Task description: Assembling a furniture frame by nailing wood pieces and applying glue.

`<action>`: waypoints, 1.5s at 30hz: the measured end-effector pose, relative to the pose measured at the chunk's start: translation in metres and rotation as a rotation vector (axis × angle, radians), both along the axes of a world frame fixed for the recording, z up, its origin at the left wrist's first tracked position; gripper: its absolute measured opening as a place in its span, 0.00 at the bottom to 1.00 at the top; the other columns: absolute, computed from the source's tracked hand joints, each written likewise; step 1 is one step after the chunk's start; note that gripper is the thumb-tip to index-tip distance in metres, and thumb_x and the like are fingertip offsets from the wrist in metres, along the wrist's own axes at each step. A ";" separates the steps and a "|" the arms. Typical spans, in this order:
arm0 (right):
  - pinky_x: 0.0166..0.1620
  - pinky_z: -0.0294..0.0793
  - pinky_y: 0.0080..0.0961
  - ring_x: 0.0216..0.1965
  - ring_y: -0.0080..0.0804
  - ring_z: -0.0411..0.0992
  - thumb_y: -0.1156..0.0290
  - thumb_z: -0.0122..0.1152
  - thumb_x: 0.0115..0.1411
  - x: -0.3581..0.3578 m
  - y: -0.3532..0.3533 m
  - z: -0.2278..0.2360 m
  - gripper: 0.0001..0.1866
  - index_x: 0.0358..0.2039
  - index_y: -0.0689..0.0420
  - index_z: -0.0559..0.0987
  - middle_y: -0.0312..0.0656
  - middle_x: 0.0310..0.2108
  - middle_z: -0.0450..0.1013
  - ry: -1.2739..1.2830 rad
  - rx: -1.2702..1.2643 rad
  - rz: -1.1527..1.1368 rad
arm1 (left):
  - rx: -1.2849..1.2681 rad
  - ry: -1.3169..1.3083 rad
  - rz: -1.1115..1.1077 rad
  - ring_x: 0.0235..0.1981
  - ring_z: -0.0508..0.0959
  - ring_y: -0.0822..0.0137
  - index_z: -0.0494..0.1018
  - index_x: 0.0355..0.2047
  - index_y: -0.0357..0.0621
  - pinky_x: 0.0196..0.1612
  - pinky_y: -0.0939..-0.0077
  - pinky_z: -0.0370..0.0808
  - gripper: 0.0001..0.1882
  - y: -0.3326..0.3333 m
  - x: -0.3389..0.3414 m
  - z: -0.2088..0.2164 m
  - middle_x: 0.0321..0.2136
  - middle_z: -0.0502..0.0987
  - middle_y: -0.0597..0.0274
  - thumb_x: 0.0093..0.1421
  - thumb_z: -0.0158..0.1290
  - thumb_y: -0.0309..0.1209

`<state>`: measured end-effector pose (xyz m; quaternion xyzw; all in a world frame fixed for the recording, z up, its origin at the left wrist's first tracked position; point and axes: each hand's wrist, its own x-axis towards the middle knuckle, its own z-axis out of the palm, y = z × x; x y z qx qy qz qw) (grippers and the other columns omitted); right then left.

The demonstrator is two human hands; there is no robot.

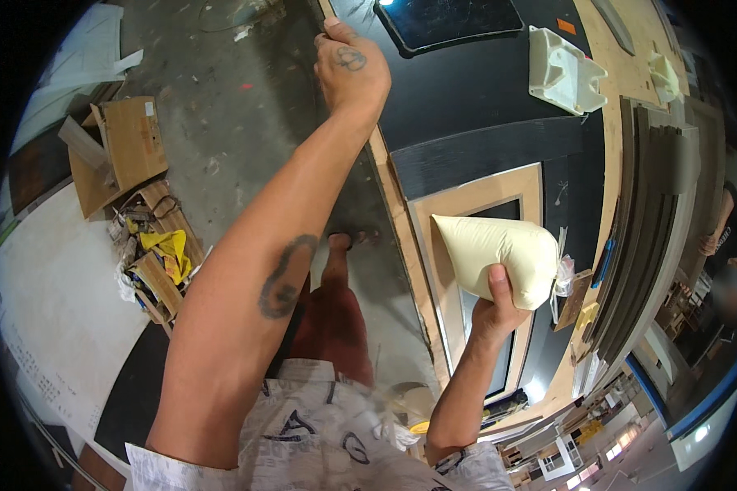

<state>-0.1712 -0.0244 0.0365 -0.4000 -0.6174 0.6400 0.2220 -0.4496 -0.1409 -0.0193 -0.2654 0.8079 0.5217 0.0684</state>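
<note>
My right hand (pixel 504 309) is closed around the fat end of a pale cream piping bag (pixel 491 250), plump with filling, its tip pointing left. The bag's gathered end (pixel 563 274) is on the right. Under it lies a wood-framed panel (pixel 454 286) with a dark inner border. Farther off, my left hand (pixel 352 69) is at the wooden edge of the black-topped workbench (pixel 475 90). Its back faces up and the fingers curl in. Whatever those fingers hold, if anything, is hidden.
A black-framed tablet (pixel 454 24) and a white plastic holder (pixel 565 74) lie on the bench. Dark boards (pixel 630 237) are stacked along its right side. Left on the floor are a cardboard box (pixel 131 143) and a scrap pile (pixel 160 262). Another person (pixel 721 233) stands far right.
</note>
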 end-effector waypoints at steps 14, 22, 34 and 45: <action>0.57 0.71 0.32 0.48 0.32 0.73 0.83 0.76 0.47 -0.012 0.009 0.009 0.31 0.53 0.66 0.74 0.44 0.47 0.74 -0.009 -0.011 0.015 | -0.010 0.012 0.006 0.49 0.76 0.33 0.66 0.49 0.28 0.56 0.48 0.72 0.32 -0.001 0.000 0.004 0.43 0.75 0.27 0.73 0.24 0.47; 0.56 0.71 0.29 0.48 0.30 0.73 0.84 0.75 0.48 -0.019 0.021 0.012 0.31 0.53 0.65 0.74 0.44 0.48 0.74 -0.019 0.038 0.017 | 0.014 -0.033 0.032 0.52 0.74 0.34 0.68 0.51 0.28 0.57 0.48 0.71 0.32 0.000 0.000 0.011 0.45 0.76 0.30 0.72 0.26 0.48; 0.53 0.75 0.29 0.47 0.30 0.74 0.82 0.76 0.50 -0.028 0.044 0.017 0.28 0.51 0.67 0.74 0.44 0.47 0.75 0.000 0.171 0.054 | -0.094 0.001 0.009 0.54 0.72 0.34 0.70 0.49 0.29 0.58 0.48 0.68 0.32 -0.003 -0.005 -0.010 0.48 0.74 0.29 0.72 0.26 0.48; 0.56 0.74 0.34 0.49 0.34 0.75 0.82 0.73 0.51 -0.029 0.070 0.016 0.30 0.55 0.65 0.73 0.45 0.48 0.75 -0.059 0.295 0.053 | -0.136 0.003 0.040 0.53 0.72 0.33 0.73 0.47 0.29 0.58 0.48 0.68 0.33 0.000 -0.004 -0.010 0.46 0.76 0.30 0.72 0.26 0.47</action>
